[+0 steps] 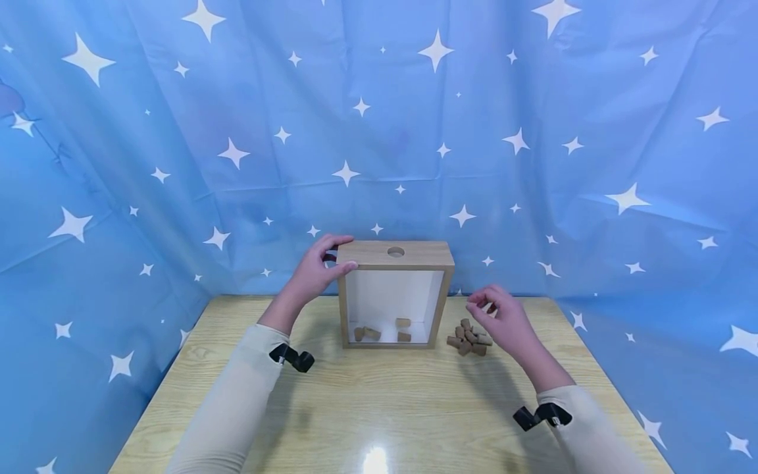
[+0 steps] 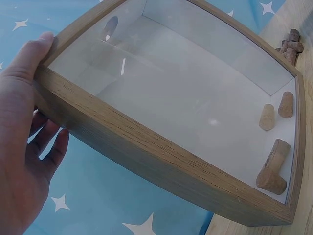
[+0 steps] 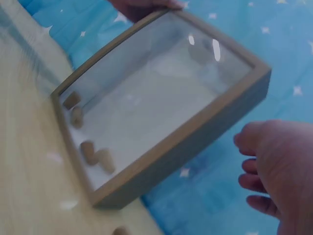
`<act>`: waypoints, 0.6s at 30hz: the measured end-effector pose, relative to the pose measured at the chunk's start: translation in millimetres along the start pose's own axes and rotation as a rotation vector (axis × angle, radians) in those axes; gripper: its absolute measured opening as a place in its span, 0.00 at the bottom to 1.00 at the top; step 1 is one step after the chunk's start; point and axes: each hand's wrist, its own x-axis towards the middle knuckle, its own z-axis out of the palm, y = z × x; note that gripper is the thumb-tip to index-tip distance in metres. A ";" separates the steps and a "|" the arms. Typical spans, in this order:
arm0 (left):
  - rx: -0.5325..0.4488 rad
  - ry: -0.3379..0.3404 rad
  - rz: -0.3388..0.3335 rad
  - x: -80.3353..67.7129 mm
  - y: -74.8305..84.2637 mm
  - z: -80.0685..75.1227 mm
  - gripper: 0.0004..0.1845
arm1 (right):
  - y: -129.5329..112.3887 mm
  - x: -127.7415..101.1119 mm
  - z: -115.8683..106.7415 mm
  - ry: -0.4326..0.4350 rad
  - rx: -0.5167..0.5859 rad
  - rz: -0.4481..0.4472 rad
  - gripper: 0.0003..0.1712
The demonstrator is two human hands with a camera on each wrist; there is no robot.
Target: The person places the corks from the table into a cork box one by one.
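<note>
A shallow wooden box [image 1: 364, 253] with a clear front and a white back stands upright on the table, a round hole [image 1: 395, 251] in its top. Several corks [image 1: 372, 334] lie inside along its bottom. My left hand [image 1: 308, 276] grips the box's upper left corner, thumb on the front edge and fingers around the back. To the right of the box is a small pile of corks [image 1: 468, 339]. Over that pile hovers my right hand [image 1: 508, 322], its fingers loosely bent, with no cork showing between them in the right wrist view.
The light wood table [image 1: 379, 395] ends just behind the box. A blue curtain [image 1: 391, 131] with white stars hangs at the back and along both sides. Each wrist wears a black strap mount [image 1: 291, 357].
</note>
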 end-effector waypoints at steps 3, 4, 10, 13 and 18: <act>0.001 -0.002 -0.001 -0.1 -0.2 0.0 0.31 | 12.3 -13.0 5.9 -0.036 -0.011 0.043 0.03; 0.002 -0.001 -0.002 -0.2 -0.6 -0.1 0.31 | 16.1 -16.7 7.6 -0.045 -0.017 0.052 0.03; -0.001 0.000 0.001 -0.9 -2.2 -0.9 0.30 | 39.3 -34.9 17.1 -0.082 -0.043 0.088 0.05; -0.007 -0.002 -0.001 -0.3 -1.7 -0.9 0.30 | 49.3 -42.0 20.8 -0.097 -0.051 0.103 0.07; -0.001 -0.003 -0.007 0.7 -0.5 -0.6 0.31 | 62.7 -53.0 26.3 -0.124 -0.073 0.150 0.11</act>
